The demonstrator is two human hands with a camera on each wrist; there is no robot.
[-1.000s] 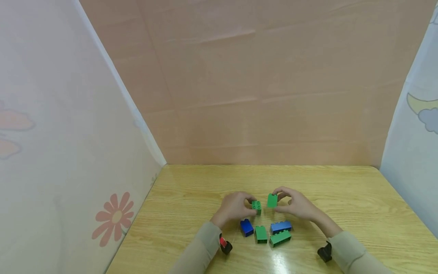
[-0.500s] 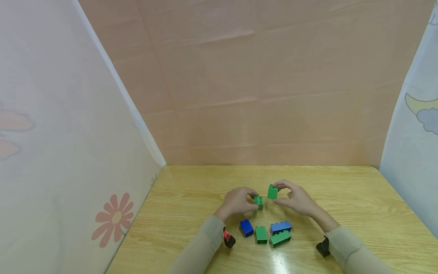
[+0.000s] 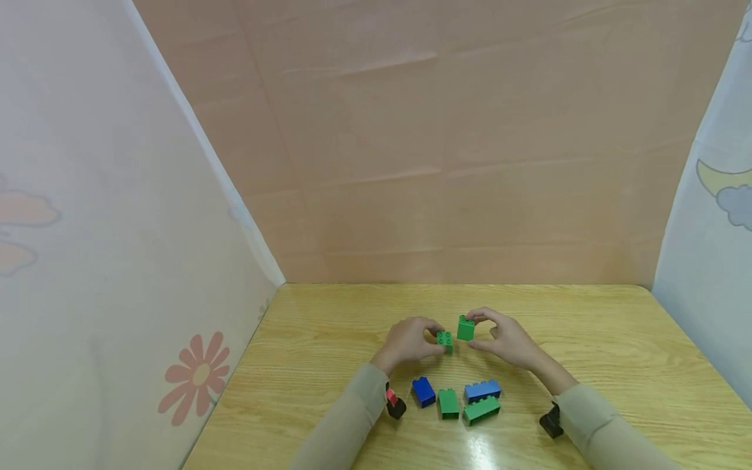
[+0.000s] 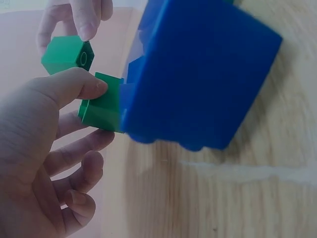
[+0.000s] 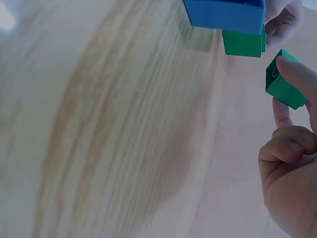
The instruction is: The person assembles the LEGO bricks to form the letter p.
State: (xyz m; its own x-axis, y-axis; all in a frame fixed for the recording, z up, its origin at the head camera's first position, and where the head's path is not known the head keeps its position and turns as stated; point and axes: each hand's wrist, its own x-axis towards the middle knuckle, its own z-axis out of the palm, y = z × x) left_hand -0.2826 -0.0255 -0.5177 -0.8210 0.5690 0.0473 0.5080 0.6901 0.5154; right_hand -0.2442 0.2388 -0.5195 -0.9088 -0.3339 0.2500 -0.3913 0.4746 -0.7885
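My left hand (image 3: 411,341) pinches a green toy brick (image 3: 444,342) between thumb and fingers, its studs facing up. In the left wrist view the thumb presses one side of that brick (image 4: 105,106). Just to the right, my right hand (image 3: 506,338) pinches a second green brick (image 3: 466,328) by its edges, held slightly higher and farther back. The right wrist view shows this brick (image 5: 286,84) tilted, its hollow underside partly visible between thumb and finger. A small gap separates the two bricks.
Nearer the front of the wooden table (image 3: 317,313) lie a dark blue brick (image 3: 423,391), a green brick (image 3: 448,403), a lighter blue brick (image 3: 482,390) and a long green brick (image 3: 482,410). A tan backdrop (image 3: 376,163) rises behind the table.
Both hands have moved away from the front of the table, carrying their green bricks. The right brick has tipped, so its studs now show. The bricks on the table have stayed put.
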